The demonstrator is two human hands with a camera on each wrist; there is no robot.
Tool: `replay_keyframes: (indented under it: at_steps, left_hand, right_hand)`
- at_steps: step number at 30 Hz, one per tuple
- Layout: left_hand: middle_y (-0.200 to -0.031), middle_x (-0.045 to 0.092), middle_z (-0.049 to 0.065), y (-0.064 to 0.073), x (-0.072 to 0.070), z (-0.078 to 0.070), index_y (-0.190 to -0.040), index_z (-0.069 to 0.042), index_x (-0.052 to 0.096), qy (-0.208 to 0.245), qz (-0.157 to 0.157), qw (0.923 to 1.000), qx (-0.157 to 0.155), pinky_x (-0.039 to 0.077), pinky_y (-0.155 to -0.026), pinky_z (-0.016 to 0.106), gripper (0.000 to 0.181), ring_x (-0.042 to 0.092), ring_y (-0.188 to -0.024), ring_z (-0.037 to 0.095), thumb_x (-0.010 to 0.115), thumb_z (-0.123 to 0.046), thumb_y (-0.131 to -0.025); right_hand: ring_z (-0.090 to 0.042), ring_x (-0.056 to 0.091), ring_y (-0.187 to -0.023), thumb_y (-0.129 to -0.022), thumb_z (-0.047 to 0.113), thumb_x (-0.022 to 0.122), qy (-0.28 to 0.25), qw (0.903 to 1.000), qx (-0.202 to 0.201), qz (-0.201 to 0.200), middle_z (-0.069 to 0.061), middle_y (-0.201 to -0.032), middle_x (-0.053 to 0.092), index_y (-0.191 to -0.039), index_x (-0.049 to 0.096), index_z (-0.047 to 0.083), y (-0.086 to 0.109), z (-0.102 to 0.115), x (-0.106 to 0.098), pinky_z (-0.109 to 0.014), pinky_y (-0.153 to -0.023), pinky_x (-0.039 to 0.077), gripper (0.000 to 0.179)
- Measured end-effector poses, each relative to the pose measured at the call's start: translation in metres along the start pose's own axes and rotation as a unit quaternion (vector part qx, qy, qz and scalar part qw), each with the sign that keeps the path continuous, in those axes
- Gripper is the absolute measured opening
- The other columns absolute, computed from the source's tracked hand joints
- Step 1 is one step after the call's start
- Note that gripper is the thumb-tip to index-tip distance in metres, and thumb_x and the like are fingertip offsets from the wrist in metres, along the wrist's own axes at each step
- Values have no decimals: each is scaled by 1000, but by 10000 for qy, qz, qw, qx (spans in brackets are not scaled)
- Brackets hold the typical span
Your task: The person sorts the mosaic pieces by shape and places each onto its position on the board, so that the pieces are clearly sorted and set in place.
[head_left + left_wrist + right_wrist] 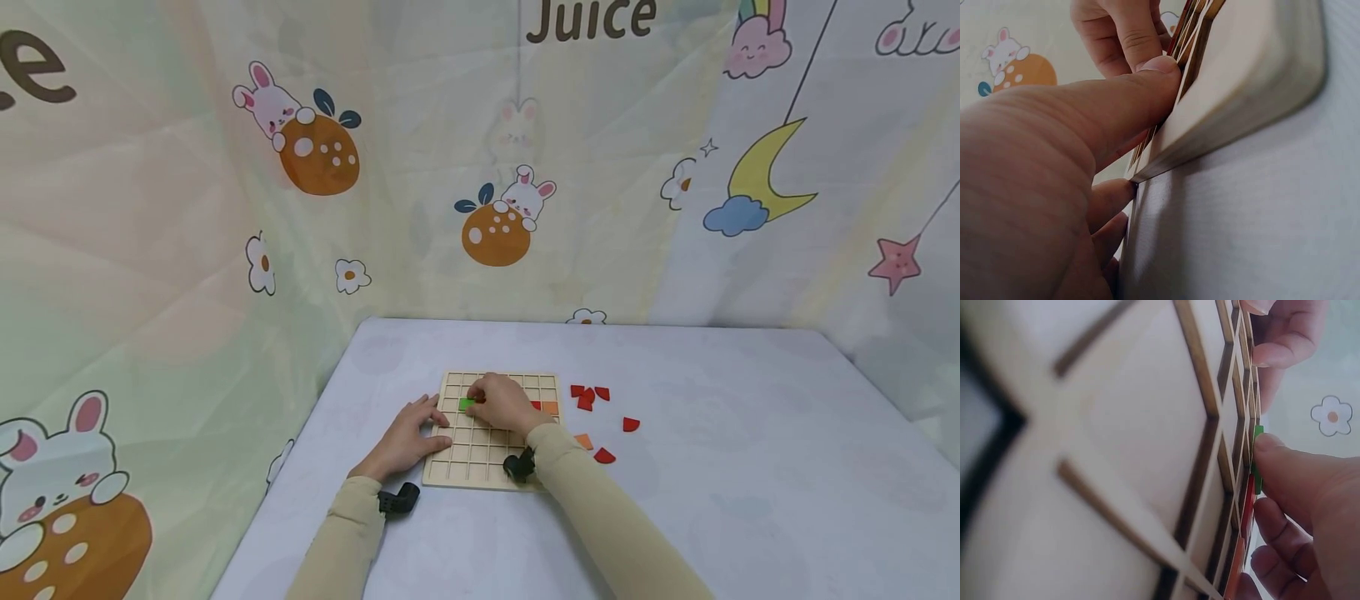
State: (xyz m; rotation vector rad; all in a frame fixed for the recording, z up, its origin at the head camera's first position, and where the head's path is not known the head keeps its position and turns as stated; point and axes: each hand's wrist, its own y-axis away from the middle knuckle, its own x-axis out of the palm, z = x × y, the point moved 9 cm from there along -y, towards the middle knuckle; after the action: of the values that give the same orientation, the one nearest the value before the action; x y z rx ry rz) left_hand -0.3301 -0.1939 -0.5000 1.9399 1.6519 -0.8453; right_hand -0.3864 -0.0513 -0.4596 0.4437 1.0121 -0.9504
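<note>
A light wooden board [468, 467] with a raised grid lies on the table. My right hand [507, 404] is over its upper part, pinching a small green tile [1257, 459] between thumb and fingers. The tile is right at the grid's surface, toward the board's left side. Along the same row sit a red tile [536, 405] and an orange tile [551, 407], partly behind the right hand in the head view. On the left edge of the board rests my left hand [407, 435], its thumb [1163, 78] on top and the other fingers along the side.
Right of the board lie several loose red pieces [586, 397] in a cluster, with single red pieces [632, 424] nearer. An orange piece [583, 441] lies by the board's right edge, close to the right sleeve [600, 517]. Printed cloth walls [420, 167] border the white table [750, 467].
</note>
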Motion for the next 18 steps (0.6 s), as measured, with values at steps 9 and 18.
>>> replay_keyframes:
  at_steps: [9, 18]
  left_hand:
    - [-156, 35, 12, 0, 0, 0, -92, -26, 62, 48, 0, 10000, 44, 7, -122, 50, 20, 18, -148, 32, 79, -31, -82]
    - [-156, 34, 11, 0, -1, -1, -93, -27, 62, 36, 3, 10000, -19, 8, -122, 51, 20, 18, -149, 30, 79, -31, -82]
  right_hand:
    - [-11, 52, -73, -86, 28, 76, 88, 10000, 13, 20, 6, -81, 56, -106, 73, 14, -1, 1, 3, -25, -66, 45, 25]
    - [-13, 58, -83, -89, 26, 73, -388, 9992, -3, -104, 2, -95, 64, -113, 71, 12, 6, -6, -7, -32, -75, 51, 28]
